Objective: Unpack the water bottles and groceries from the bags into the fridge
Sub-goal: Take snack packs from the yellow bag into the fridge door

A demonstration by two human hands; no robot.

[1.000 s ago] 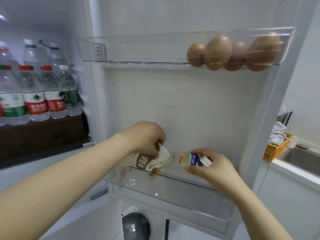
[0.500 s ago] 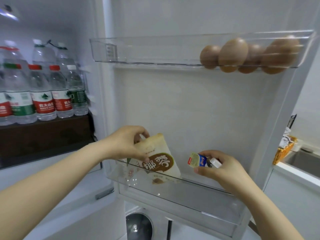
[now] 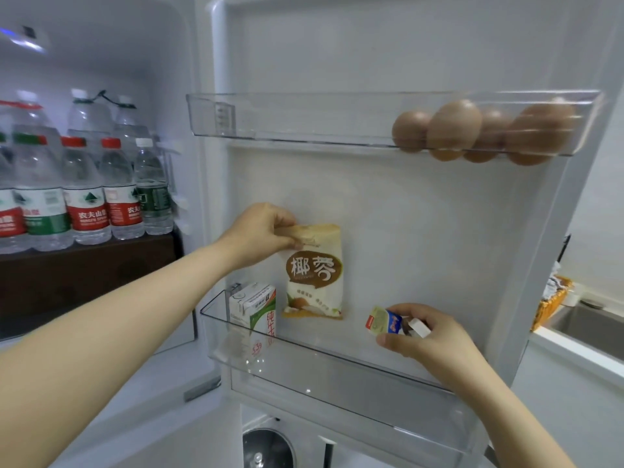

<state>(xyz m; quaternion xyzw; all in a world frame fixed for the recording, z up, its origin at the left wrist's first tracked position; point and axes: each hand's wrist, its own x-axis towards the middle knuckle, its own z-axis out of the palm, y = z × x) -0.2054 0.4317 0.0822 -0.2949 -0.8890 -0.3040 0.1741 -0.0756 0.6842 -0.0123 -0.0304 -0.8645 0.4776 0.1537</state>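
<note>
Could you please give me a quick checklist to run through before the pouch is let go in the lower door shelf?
1. Left hand grips the pouch by its top: ok.
2. Pouch upright: ok.
3. Pouch bottom resting on the lower shelf floor: cannot tell.
4. Clear of the milk carton beside it: ok.
5. Free shelf space to the pouch's right: ok.
6. Right hand holds the small packet securely: ok.

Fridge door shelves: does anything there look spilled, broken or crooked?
Nothing stands out. The eggs sit whole in the upper door bin, the milk carton stands upright in the lower bin, and the left hand holds the pouch upright.
</note>
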